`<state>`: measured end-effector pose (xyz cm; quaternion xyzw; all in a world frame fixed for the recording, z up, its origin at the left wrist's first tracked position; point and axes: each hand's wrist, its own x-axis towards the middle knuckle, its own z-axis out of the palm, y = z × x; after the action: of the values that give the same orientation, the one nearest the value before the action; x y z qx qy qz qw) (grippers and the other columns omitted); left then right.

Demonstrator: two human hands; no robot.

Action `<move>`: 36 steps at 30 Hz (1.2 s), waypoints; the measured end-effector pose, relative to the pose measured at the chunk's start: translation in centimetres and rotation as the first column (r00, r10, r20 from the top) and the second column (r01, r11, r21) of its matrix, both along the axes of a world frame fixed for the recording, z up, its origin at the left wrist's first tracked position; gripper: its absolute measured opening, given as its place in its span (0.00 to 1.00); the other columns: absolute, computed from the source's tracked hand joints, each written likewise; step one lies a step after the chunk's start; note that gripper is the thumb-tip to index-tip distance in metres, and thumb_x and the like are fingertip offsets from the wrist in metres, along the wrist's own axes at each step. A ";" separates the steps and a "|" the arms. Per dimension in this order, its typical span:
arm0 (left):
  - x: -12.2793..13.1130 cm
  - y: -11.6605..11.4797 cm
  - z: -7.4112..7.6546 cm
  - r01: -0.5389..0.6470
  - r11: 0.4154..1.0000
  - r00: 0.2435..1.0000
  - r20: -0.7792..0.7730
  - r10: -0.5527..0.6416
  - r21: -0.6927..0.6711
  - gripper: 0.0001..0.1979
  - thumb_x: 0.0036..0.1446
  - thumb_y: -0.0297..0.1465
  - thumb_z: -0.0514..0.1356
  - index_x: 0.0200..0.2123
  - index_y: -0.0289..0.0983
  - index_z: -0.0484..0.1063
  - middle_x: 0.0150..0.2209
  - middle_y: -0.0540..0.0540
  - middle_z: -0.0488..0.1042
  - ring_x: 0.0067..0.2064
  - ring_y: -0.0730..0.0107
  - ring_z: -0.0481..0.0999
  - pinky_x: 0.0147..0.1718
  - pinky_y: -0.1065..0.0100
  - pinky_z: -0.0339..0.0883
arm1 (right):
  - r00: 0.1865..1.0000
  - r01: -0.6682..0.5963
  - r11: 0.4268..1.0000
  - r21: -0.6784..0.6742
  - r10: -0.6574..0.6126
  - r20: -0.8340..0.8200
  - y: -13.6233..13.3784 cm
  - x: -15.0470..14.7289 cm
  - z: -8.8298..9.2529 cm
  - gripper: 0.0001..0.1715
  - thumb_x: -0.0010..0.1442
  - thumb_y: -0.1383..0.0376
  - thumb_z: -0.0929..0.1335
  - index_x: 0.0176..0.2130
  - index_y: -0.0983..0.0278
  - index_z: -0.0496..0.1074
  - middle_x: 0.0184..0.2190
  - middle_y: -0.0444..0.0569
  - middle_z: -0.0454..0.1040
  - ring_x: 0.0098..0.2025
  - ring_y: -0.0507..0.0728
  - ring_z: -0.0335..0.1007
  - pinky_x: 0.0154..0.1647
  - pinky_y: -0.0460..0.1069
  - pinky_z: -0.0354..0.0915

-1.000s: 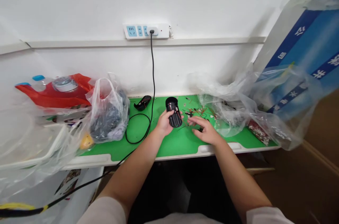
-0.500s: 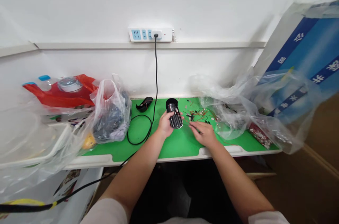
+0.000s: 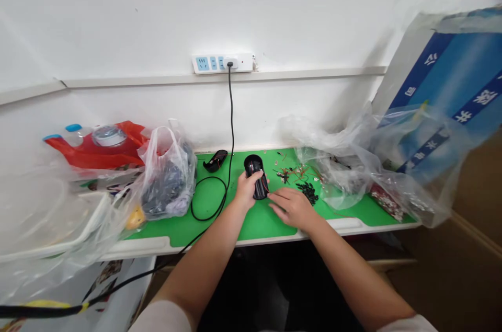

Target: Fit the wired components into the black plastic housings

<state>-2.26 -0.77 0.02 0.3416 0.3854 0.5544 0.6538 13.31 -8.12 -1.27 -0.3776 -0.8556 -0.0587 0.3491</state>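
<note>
My left hand [image 3: 247, 189] is wrapped round a black ribbed cylindrical housing [image 3: 256, 176] that stands tilted on the green mat [image 3: 212, 217]. My right hand [image 3: 289, 206] lies just right of the housing with its fingertips at the housing's lower end; the fingers are drawn together, and what they hold, if anything, is hidden. Thin red wires show at the housing's side. A heap of small black parts [image 3: 308, 191] and loose brown wire bits [image 3: 296, 171] lie on the mat behind my right hand.
A black cable [image 3: 230, 112] runs from a wall power strip [image 3: 222, 63] down over the mat and off its front edge. A black shell piece [image 3: 215, 160] lies by the wall. Plastic bags [image 3: 167, 178] stand left, clear bags [image 3: 353, 164] and a blue box [image 3: 451, 81] right.
My right hand has moved left from the loose wire bits to the lower end of the housing. My left hand keeps its grip. The view has tilted slightly.
</note>
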 end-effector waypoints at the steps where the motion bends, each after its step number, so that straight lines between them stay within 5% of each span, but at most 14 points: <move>1: -0.1 0.0 0.0 0.002 1.000 1.000 -0.010 -0.002 0.004 0.21 0.38 0.34 0.67 0.36 0.35 0.65 0.26 0.47 0.74 0.26 0.65 0.75 0.25 0.65 0.69 | 0.998 -0.036 0.999 -0.039 0.034 -0.051 -0.1 0.4 0.1 0.19 0.56 0.64 0.66 0.49 0.62 0.70 0.40 0.53 0.75 0.41 0.57 0.70 0.43 0.52 0.67; 3: -0.1 0.0 0.1 0.026 1.000 0.999 -0.029 -0.025 0.009 0.22 0.39 0.33 0.66 0.39 0.37 0.64 0.26 0.47 0.74 0.26 0.65 0.75 0.25 0.66 0.69 | 0.974 -0.010 0.995 -0.101 -0.013 -0.228 0.2 2.1 0.1 0.20 0.56 0.62 0.66 0.50 0.61 0.70 0.42 0.52 0.75 0.43 0.57 0.70 0.45 0.52 0.66; 6: -0.1 0.0 0.0 0.112 0.993 0.991 -0.066 -0.113 -0.030 0.22 0.39 0.32 0.65 0.39 0.38 0.63 0.26 0.47 0.74 0.25 0.64 0.75 0.24 0.64 0.68 | 0.864 0.211 0.944 -0.252 -0.301 -0.403 1.8 5.9 0.0 0.16 0.58 0.62 0.63 0.44 0.63 0.73 0.39 0.52 0.76 0.39 0.56 0.72 0.41 0.52 0.67; 9: 0.1 -0.1 -0.1 0.184 0.981 0.978 -0.094 -0.189 -0.060 0.21 0.38 0.31 0.65 0.38 0.38 0.63 0.27 0.47 0.74 0.24 0.62 0.75 0.22 0.64 0.68 | 0.878 0.327 0.827 -0.457 -0.445 -0.178 4.1 9.3 0.2 0.15 0.55 0.60 0.65 0.38 0.64 0.77 0.34 0.52 0.77 0.33 0.57 0.72 0.35 0.51 0.67; 13: 0.2 -0.3 -0.2 0.213 0.976 0.970 -0.104 -0.217 -0.049 0.23 0.38 0.30 0.64 0.39 0.39 0.61 0.28 0.48 0.73 0.23 0.62 0.75 0.22 0.63 0.68 | 0.948 0.285 0.732 -0.619 -0.312 0.067 6.6 10.2 0.4 0.12 0.53 0.61 0.66 0.31 0.64 0.78 0.27 0.48 0.78 0.27 0.54 0.71 0.29 0.47 0.64; 18: 0.0 -0.6 -0.1 0.263 0.963 0.958 -0.102 -0.267 -0.050 0.26 0.37 0.30 0.65 0.42 0.41 0.60 0.27 0.49 0.72 0.23 0.62 0.75 0.20 0.64 0.67 | 0.941 0.338 0.772 -0.539 -0.278 0.192 8.4 8.9 -0.2 0.04 0.46 0.66 0.71 0.22 0.62 0.76 0.20 0.46 0.76 0.21 0.53 0.68 0.24 0.46 0.60; 23: 0.0 -0.6 0.0 0.268 0.962 0.958 -0.094 -0.271 -0.045 0.26 0.38 0.30 0.64 0.42 0.40 0.59 0.27 0.49 0.72 0.22 0.63 0.75 0.20 0.64 0.67 | 0.934 0.346 0.804 -0.483 -0.343 0.098 8.3 8.6 0.7 0.05 0.48 0.66 0.70 0.23 0.63 0.75 0.22 0.49 0.76 0.23 0.53 0.69 0.26 0.46 0.62; 25: 0.1 -0.6 0.0 0.258 0.965 0.961 -0.088 -0.261 -0.042 0.25 0.39 0.30 0.64 0.42 0.40 0.59 0.27 0.49 0.72 0.23 0.63 0.75 0.20 0.64 0.67 | 0.918 0.254 0.792 -0.555 -0.379 -0.121 7.4 7.8 1.5 0.08 0.52 0.62 0.68 0.27 0.64 0.75 0.22 0.49 0.75 0.22 0.53 0.69 0.25 0.46 0.63; 30: 0.2 -0.4 0.1 0.209 0.978 0.976 -0.058 -0.209 -0.005 0.24 0.39 0.31 0.65 0.40 0.40 0.59 0.29 0.49 0.72 0.24 0.63 0.75 0.21 0.64 0.68 | 0.674 -0.353 0.650 -0.673 -0.323 -0.665 4.5 3.7 2.3 0.15 0.49 0.56 0.71 0.32 0.65 0.73 0.20 0.44 0.73 0.21 0.51 0.68 0.26 0.48 0.65; 36: 0.0 -0.6 0.0 0.209 0.978 0.977 -0.039 -0.209 -0.003 0.24 0.39 0.31 0.65 0.41 0.40 0.60 0.30 0.49 0.72 0.24 0.64 0.75 0.22 0.63 0.69 | 0.398 -0.621 0.552 -0.557 -0.390 -0.830 4.3 0.5 0.4 0.17 0.42 0.60 0.75 0.33 0.65 0.75 0.23 0.44 0.74 0.24 0.51 0.70 0.30 0.49 0.67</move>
<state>-2.26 -1.38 0.02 0.3914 0.3598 0.4759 0.7006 13.84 -3.85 -0.92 -0.3856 -0.4633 0.5916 0.5354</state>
